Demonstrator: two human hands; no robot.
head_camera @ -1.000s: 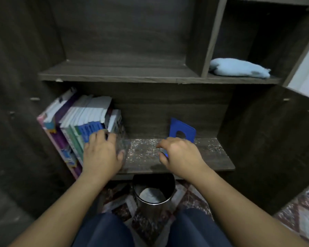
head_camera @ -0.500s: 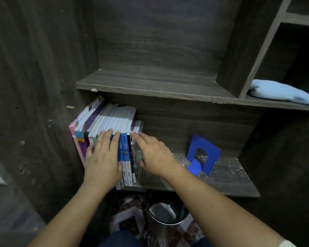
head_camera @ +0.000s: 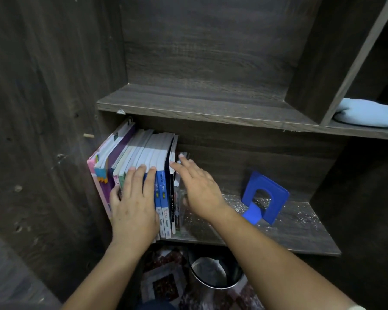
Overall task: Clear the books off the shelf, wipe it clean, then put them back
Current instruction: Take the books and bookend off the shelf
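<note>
Right hand (head_camera: 199,191) has risen beside the books (head_camera: 152,151), fingers (head_camera: 184,163) straight; left hand (head_camera: 134,209) presses flat on them. Nothing cleared; shelf (head_camera: 300,229) right of the fingers unwiped.

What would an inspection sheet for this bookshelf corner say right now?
Surface: lower shelf, sprinkled with pale specks.
Job's things: books standing at its left end; light blue cloth in the upper right cubby.
Clutter: blue bookend standing right of the books, apart.
Hands: left hand flat on the spines; right hand, fingers straight, at the row's right end.
Cables: nothing seen.
Surroundings: metal bin on patterned floor below.
</note>
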